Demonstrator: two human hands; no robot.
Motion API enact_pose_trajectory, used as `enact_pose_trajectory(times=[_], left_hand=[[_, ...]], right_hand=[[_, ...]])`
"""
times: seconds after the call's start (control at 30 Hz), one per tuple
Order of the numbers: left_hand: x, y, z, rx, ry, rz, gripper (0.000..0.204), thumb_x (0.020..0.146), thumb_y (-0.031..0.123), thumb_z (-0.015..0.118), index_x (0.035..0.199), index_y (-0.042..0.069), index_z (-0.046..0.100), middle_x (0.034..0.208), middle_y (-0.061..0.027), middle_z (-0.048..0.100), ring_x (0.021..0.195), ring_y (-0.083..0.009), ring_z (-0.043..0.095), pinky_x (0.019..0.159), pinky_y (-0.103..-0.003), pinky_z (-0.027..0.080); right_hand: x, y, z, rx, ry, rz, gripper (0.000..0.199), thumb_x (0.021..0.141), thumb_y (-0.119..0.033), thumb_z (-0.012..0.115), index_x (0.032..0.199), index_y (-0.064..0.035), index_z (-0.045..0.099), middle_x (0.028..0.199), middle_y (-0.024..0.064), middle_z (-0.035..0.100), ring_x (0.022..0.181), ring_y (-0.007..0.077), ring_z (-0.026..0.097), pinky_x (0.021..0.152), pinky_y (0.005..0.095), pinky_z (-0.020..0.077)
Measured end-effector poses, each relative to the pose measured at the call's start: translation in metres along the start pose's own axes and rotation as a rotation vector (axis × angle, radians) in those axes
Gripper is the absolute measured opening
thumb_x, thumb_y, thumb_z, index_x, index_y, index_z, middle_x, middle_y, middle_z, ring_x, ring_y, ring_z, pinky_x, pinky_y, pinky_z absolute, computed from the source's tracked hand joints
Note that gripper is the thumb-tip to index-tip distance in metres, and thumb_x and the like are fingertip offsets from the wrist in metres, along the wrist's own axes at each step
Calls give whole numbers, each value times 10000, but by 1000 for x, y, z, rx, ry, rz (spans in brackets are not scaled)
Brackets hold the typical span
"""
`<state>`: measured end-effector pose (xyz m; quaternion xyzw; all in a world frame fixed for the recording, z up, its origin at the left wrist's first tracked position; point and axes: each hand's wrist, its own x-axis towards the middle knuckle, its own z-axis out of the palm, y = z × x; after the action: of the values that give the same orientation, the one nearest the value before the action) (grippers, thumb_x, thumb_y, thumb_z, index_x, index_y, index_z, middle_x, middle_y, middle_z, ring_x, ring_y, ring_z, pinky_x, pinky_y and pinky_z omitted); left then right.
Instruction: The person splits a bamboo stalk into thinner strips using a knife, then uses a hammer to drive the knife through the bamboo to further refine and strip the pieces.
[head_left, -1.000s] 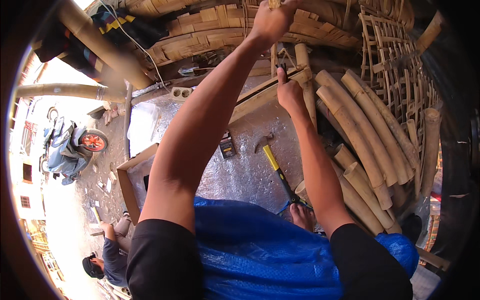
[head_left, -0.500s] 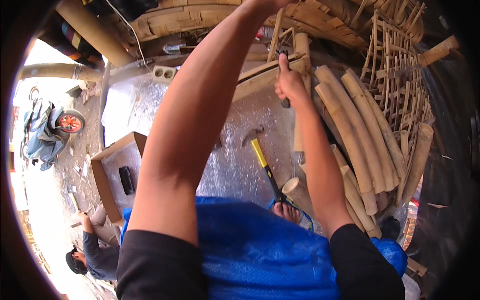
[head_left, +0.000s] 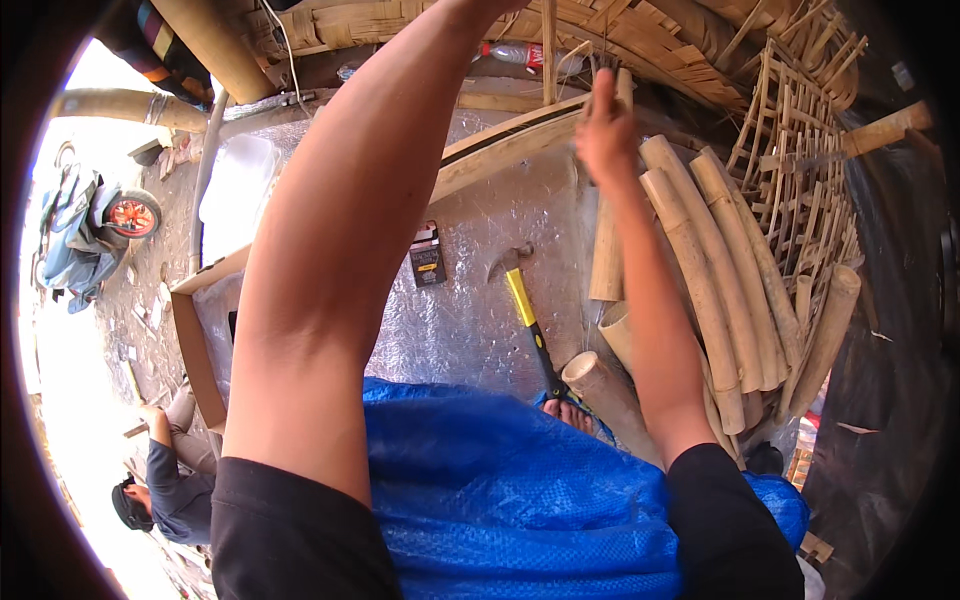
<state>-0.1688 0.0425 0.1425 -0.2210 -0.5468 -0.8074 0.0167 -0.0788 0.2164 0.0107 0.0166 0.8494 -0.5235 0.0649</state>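
Observation:
My right hand (head_left: 606, 140) is closed in a fist with the thumb pointing up, above the right end of a long split bamboo pole (head_left: 515, 158). It grips a dark-handled tool, mostly hidden by the fingers and smeared by motion. My left arm reaches far up the picture; only the edge of my left hand (head_left: 494, 5) shows at the top rim, its fingers out of sight. Below the pole, a claw hammer (head_left: 522, 300) with a yellow and black handle lies on the silvery sheet (head_left: 465, 330), beside a small dark box (head_left: 428, 258).
Cut bamboo lengths (head_left: 700, 270) are stacked at right, beside a woven bamboo lattice (head_left: 800, 170). A blue tarp (head_left: 520, 490) covers my lap. A cardboard box (head_left: 200, 350) stands left. Beyond it are a seated person (head_left: 180, 490) and a motorbike (head_left: 90, 230). A plastic bottle (head_left: 525, 57) lies behind the pole.
My right hand has moved up and slightly right, and the tool in it shows less. My left arm has shifted left, uncovering the small dark box and more of the pole.

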Motion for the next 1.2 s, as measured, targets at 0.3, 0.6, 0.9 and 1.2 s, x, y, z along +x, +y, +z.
enact_pose_trajectory(times=[0.3,0.6,0.9,1.2], left_hand=[[-45,3,-71,-78,332,30,504,1005,327,443,542,223,274,450,53,255,355,-125,229,379,-317,176],[-37,15,-49,-55,263,66,473,989,304,479,557,218,305,462,58,257,379,-131,242,405,-321,208],[-69,9,-66,-85,344,33,475,994,294,473,553,223,310,469,61,249,378,-115,253,387,-316,207],[-39,112,77,606,255,163,282,894,302,666,765,56,617,593,25,468,470,-104,413,446,-298,341]], right_hand=[[25,32,15,-880,210,-301,673,974,-625,491,977,19,684,912,256,712,932,380,712,776,481,566],[20,0,25,-252,135,-345,881,957,-753,372,724,55,633,624,211,608,787,337,699,699,480,507],[36,35,21,-855,87,-281,859,946,-710,450,1011,115,677,933,305,707,919,436,704,793,463,568],[-10,-9,-13,-5,-255,151,647,935,-711,519,795,-80,556,601,25,510,503,127,531,448,281,410]])
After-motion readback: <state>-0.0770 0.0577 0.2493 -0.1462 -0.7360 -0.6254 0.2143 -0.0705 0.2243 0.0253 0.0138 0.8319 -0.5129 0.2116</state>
